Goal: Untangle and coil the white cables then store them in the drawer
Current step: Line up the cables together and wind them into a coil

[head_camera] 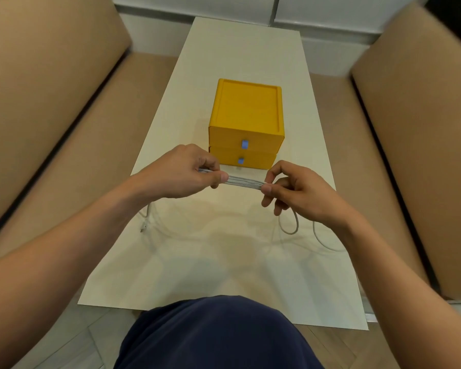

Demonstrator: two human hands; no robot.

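Note:
A flat bundle of white cable strands (pixel 244 182) is stretched level between my two hands, above the white table. My left hand (pixel 181 173) pinches its left end between thumb and fingers. My right hand (pixel 294 191) pinches the right end. Loose white cable (pixel 288 227) hangs from the right hand and loops on the table; another loose end with a plug (pixel 143 228) lies below my left wrist. Just behind the hands stands a yellow two-drawer box (pixel 246 123); both drawers with blue tabs (pixel 244 144) are closed.
The long white table (pixel 224 275) runs away from me between two tan sofas (pixel 51 115), one on each side. My dark blue knee (pixel 218 331) is at the table's near edge. Faint cable loops lie across the table's near half.

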